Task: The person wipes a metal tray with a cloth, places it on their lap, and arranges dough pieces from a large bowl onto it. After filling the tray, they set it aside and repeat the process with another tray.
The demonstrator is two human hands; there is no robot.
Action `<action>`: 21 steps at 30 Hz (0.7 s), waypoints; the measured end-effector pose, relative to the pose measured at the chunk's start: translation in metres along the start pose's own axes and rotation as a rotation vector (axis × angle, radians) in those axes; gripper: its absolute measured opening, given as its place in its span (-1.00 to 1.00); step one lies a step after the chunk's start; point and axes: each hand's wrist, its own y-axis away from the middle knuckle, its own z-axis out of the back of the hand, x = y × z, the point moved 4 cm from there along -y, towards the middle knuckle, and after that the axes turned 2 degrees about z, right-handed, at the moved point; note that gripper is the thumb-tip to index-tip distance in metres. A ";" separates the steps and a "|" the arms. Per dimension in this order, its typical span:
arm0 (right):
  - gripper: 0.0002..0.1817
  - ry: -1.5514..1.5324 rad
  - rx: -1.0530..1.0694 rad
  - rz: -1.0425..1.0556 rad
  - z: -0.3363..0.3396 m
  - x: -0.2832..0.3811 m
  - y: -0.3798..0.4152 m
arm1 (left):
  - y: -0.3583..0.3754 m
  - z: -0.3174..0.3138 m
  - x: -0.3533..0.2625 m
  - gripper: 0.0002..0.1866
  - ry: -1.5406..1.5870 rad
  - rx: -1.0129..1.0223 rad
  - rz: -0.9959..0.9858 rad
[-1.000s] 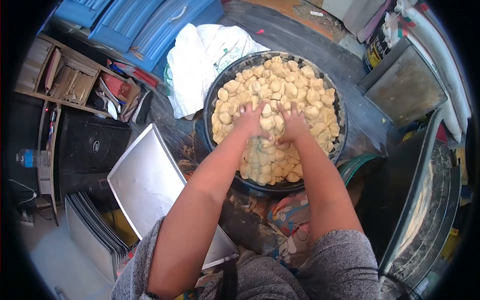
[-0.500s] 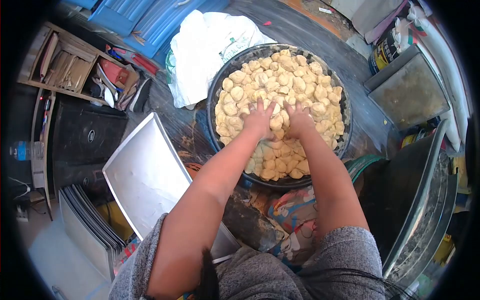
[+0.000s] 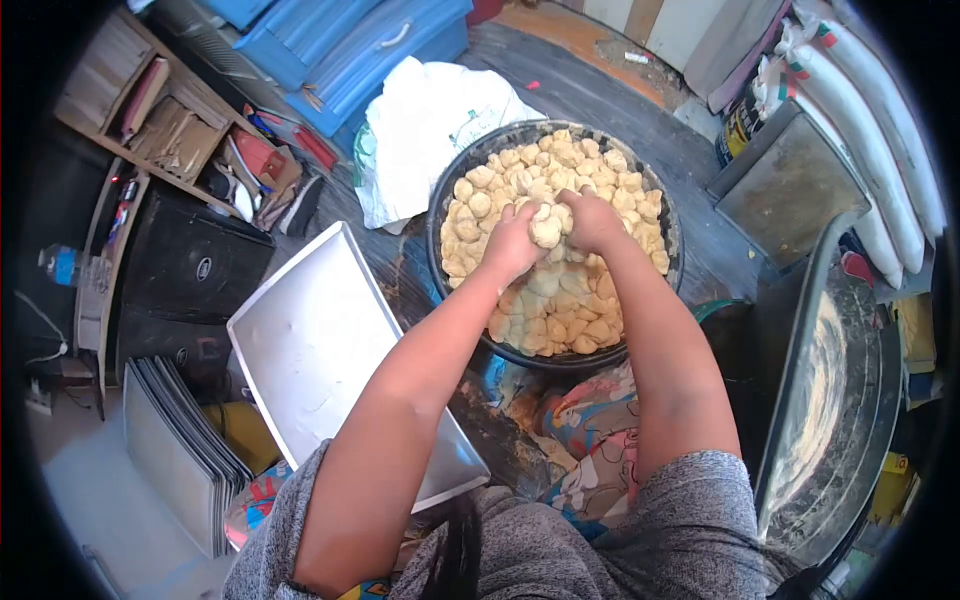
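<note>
A round black tub (image 3: 434, 235) full of pale dough balls (image 3: 478, 206) stands on the floor before me. My left hand (image 3: 513, 243) and my right hand (image 3: 594, 220) face each other over its middle, fingers curled round a clump of dough balls (image 3: 546, 228) pressed between them. The clump sits slightly above the pile. Most of my fingertips are hidden behind the dough. Toward me, the balls in the near part of the tub are partly covered by a blurred, see-through overlap in the picture.
An empty metal tray (image 3: 310, 310) leans at my left, near stacked trays (image 3: 180, 440). Behind the tub lie a white plastic sack (image 3: 425, 140) and blue drawers (image 3: 350, 60). To the right are a large black basin (image 3: 830, 400), a metal tin (image 3: 790, 190) and filled white sacks (image 3: 870, 130).
My hands were spread flat on the dough balls. They have closed inward round a clump and lifted it a little. The whole view has shifted slightly.
</note>
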 end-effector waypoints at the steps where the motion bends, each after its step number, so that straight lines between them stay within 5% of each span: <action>1: -0.33 -0.045 0.044 0.058 0.018 0.012 0.007 | 0.010 0.015 -0.010 -0.26 0.038 -0.039 -0.035; 6: -0.29 -0.177 0.025 0.381 0.095 0.108 0.057 | 0.095 0.118 -0.056 -0.28 0.044 -0.343 -0.227; 9: -0.32 -0.231 -0.080 0.758 0.113 0.182 0.101 | 0.171 0.182 -0.065 -0.30 0.000 -0.569 -0.284; 12: -0.27 -0.327 -0.011 0.878 0.107 0.247 0.152 | 0.251 0.222 -0.060 -0.28 0.022 -0.700 -0.286; 18: -0.26 -0.343 0.075 1.060 -0.005 0.317 0.194 | 0.362 0.229 0.037 -0.29 -0.034 -0.808 -0.199; 20: -0.21 -0.032 0.242 0.897 -0.064 0.321 0.197 | 0.381 0.207 0.088 -0.26 -0.062 -0.609 0.092; 21: -0.21 -0.027 0.261 0.893 -0.086 0.321 0.205 | 0.392 0.197 0.098 -0.26 -0.349 -0.536 0.212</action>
